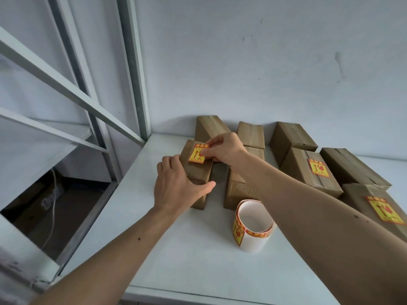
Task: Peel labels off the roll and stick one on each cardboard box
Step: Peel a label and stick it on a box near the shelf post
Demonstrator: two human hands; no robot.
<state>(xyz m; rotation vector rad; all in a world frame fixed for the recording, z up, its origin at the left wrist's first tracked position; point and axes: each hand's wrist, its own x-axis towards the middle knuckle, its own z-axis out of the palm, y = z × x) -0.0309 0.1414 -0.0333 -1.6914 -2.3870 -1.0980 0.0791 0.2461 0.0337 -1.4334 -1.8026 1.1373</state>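
A brown cardboard box [198, 172] lies at the left of the group. My left hand [176, 186] grips its near left corner, thumb across the front. A red and yellow label [196, 154] lies on the box's top, and the fingertips of my right hand [222, 150] pinch and press its right edge. The label roll [252, 225] stands on the white table near my right forearm, loosely unwound. Two boxes at the right carry labels: one in the middle right [308, 170] and one at the right edge [374, 208].
Several more unlabelled boxes [251, 133] stand behind and between these, against the white wall. The white table [176, 249] ends at the left beside a grey metal shelf frame [132, 73]. Below the shelf a cable hangs over a dark floor.
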